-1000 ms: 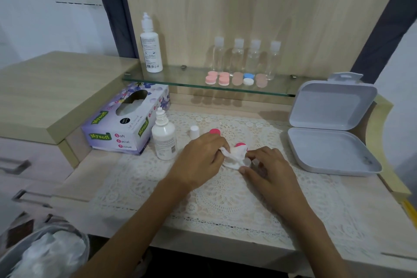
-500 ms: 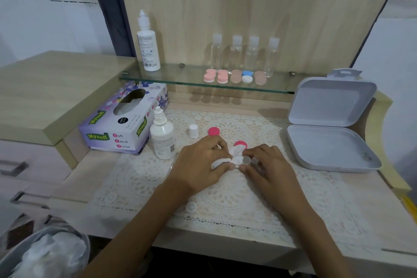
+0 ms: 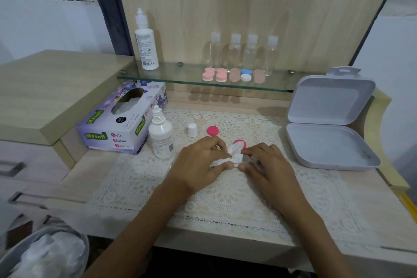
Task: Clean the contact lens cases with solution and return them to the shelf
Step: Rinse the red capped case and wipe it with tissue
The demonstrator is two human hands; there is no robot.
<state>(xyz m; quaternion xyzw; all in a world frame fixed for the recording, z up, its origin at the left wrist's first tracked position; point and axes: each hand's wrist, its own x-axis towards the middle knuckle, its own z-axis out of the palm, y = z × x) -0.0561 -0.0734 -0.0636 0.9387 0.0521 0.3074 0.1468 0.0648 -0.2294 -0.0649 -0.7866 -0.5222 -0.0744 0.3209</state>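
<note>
On the lace mat [image 3: 225, 198], my left hand [image 3: 198, 162] pinches a crumpled white tissue [image 3: 232, 154] and presses it into a clear contact lens case [image 3: 246, 160]. My right hand [image 3: 268, 165] grips that case between thumb and fingers; most of it is hidden. Two pink caps lie loose: one [image 3: 212, 130] behind my left hand, another [image 3: 239, 143] half hidden behind the tissue. The uncapped solution bottle [image 3: 161, 136] stands left of my hands, its white cap [image 3: 192, 130] beside it. Several closed lens cases [image 3: 221, 75] sit on the glass shelf [image 3: 180, 75].
A tissue box [image 3: 123, 119] stands at the left. An open grey plastic box [image 3: 329, 137] lies at the right. The shelf also holds a tall white bottle [image 3: 146, 46] and several clear small bottles [image 3: 243, 52]. A bin with used tissues [image 3: 45, 255] is at the lower left.
The tissue has shifted slightly in my left fingers as they work it against the case. Both hands stay in nearly the same place.
</note>
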